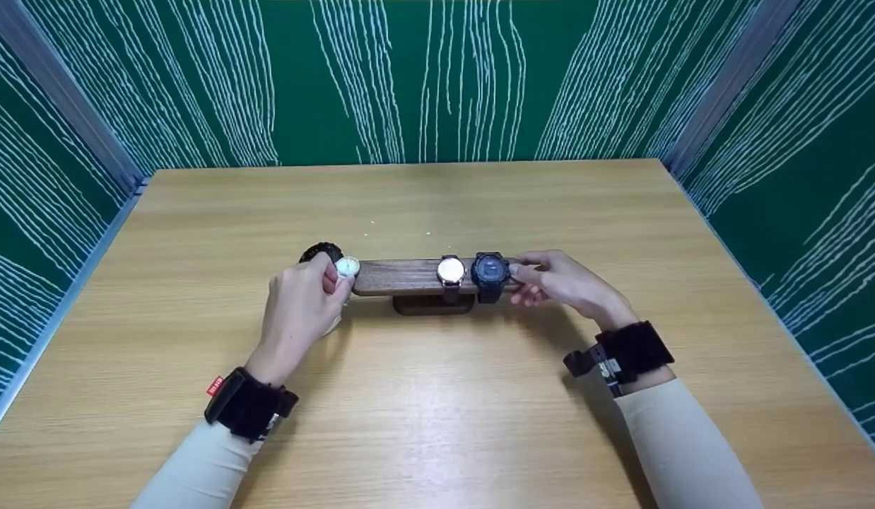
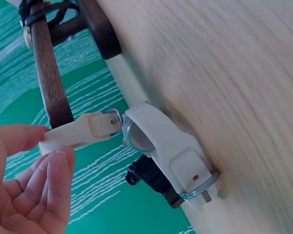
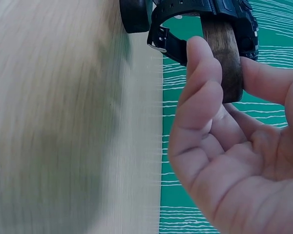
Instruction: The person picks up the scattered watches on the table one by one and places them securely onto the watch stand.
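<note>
A dark wooden watch stand (image 1: 398,277) carries a watch with a pale round dial (image 1: 450,270) and a chunky black digital watch (image 1: 490,268) toward its right end. My left hand (image 1: 300,300) pinches a white-strapped wristwatch (image 2: 78,135) between thumb and fingers, right at the bar's left end. Its round dial (image 1: 348,266) faces up. My right hand (image 1: 565,286) grips the bar's other end (image 3: 229,73), thumb on one face and fingers on the opposite one, close beside the black digital watch.
Near my left hand, a second white watch (image 2: 171,151) stands on the wooden table (image 1: 423,410) by its buckled strap. A black watch (image 1: 321,251) lies just behind that hand. Green walls with white streaks (image 1: 473,85) border the table at the back and sides.
</note>
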Demonstrator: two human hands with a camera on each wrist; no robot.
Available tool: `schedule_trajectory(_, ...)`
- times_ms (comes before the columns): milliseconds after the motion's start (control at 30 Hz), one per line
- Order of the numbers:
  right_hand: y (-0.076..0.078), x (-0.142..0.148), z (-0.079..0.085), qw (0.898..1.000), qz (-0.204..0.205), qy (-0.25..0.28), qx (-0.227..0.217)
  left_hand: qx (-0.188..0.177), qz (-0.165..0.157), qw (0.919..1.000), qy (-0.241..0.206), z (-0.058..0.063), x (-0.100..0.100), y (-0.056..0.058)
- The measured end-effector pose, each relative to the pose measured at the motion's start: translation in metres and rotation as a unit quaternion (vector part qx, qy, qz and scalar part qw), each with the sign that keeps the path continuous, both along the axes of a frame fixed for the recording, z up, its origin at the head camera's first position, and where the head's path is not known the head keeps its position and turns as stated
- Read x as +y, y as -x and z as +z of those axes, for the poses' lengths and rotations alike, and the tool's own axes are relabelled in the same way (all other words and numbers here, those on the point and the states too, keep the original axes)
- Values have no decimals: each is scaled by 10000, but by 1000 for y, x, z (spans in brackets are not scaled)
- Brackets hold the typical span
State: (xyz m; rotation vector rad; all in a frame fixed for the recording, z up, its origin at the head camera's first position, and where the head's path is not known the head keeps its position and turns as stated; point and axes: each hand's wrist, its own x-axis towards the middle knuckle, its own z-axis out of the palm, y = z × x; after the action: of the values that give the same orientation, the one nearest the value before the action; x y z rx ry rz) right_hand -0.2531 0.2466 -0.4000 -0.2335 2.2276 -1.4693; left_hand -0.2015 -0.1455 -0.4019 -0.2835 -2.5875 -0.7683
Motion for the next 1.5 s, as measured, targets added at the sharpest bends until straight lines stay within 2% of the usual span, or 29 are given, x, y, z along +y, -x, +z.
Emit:
schedule_trajectory(267,0,1,0,10000,10,-14,-11,-239,-38,9992,305,1,5,-1)
schedule_trajectory(500,0,1,1,10000,-20,-93,2,-279,-43,9985,467,0,7,-1)
schedule_trajectory(767,0,0,0,10000,-46,-33,-27,-263,-42,9991,342,-1,9,0)
schedule_trajectory(900,-1,1,-1,9999,-96,41,-64,-303,-46,9987,418,-1,10,0)
schedule_trajectory(1200,-1,1,-1,9996,-156,161,-156,-468,-161,9980,395,0,15,0)
schedule_trajectory(1500,-1,1,0,9995,-190,129,-233,-466,-236,9981,315,3,19,0)
